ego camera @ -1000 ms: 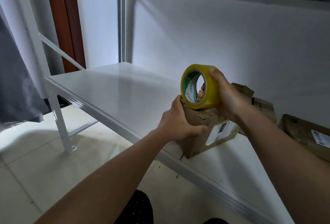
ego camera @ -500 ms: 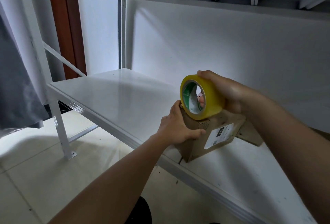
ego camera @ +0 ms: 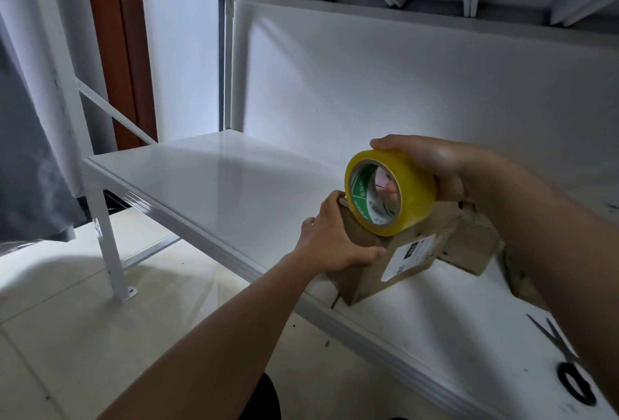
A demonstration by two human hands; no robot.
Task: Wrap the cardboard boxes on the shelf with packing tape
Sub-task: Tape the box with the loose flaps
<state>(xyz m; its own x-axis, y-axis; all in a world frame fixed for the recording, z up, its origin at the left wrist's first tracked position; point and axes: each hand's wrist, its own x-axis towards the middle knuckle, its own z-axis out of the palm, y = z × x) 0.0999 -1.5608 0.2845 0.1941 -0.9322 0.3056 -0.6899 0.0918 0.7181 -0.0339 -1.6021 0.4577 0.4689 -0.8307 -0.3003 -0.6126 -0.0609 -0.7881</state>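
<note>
The shelf [ego camera: 207, 185] is white painted metal, smooth and glossy enough to mirror the upright post. Near its front edge the cardboard box [ego camera: 371, 262] is brown, matt and creased, with a smooth white paper label [ego camera: 410, 257]. The packing tape roll [ego camera: 407, 200] is shiny translucent yellow plastic film. Toward the right end, the scissors [ego camera: 569, 376] have black, plastic-looking handles and dull grey metal blades.
</note>
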